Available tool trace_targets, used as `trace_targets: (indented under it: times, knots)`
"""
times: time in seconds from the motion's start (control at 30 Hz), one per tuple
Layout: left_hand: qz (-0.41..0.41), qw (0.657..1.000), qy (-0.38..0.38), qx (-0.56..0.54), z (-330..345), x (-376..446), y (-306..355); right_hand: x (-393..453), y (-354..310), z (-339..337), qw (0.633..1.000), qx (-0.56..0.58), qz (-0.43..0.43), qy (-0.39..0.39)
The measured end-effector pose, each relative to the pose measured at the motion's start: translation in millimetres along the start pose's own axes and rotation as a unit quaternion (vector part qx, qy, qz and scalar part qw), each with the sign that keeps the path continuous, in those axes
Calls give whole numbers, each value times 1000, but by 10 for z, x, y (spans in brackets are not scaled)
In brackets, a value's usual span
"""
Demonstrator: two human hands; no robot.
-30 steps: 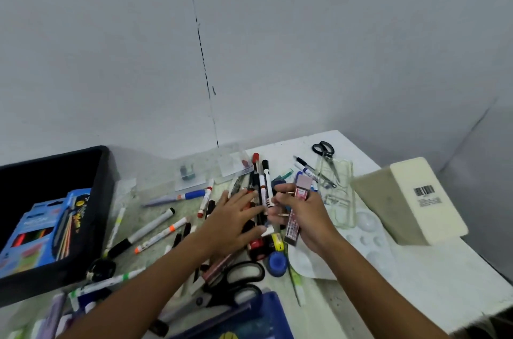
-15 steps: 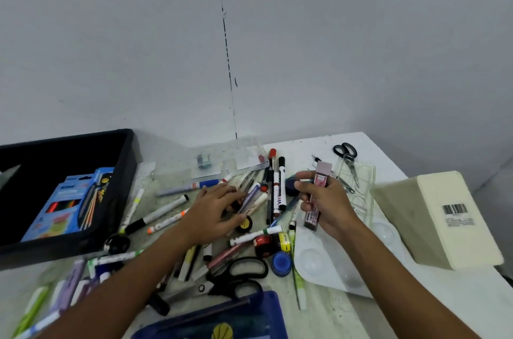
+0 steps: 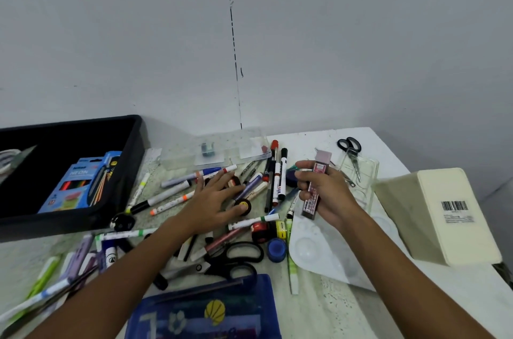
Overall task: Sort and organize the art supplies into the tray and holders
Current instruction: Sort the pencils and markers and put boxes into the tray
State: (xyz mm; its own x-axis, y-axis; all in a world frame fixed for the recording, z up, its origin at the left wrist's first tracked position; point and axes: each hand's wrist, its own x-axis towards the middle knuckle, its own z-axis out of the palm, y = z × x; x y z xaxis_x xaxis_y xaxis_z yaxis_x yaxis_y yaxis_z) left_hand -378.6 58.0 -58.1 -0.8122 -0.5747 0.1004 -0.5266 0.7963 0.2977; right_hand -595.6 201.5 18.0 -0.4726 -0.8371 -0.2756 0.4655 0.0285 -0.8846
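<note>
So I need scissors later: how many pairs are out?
2. Small scissors lie at the table's far right, partly on a clear tray. Large black scissors lie near the front, beside the blue case. The pile may hide more.

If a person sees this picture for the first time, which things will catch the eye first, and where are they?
First, the heap of markers and pens in the middle of the table, where the left hand rests spread on it. Just right of it, the right hand holds a slim pink case in its grip. The black tray with a blue pencil box inside stands at far left, and a cream holder lies at right.
</note>
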Motion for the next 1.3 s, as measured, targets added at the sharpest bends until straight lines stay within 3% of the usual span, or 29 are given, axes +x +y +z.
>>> trace_targets:
  times: [0.17,0.37,0.47,0.67,0.83,1.1,1.3]
  knots:
    - [-29,998,47,-23,-43,-9,43,-12,12,5,1000,1,2,-14]
    - [27,989,132,-58,-119,-318,81,-34,6,24,1000,7,5,-21]
    - [46,988,125,-75,-212,-637,77,-74,49,124,999,1,18,-48]
    - [43,997,44,-42,-552,-1427,203,-258,239,506,986,-51,37,-153]
    - [76,996,49,25,-581,-2063,353,-519,475,818,962,-107,24,-249]
    - [59,985,140,85,-197,-2615,372,-983,740,865,915,-215,-39,-339]
    - [80,977,164,107,-63,-2723,383,-1391,905,838,854,-298,-120,-409]
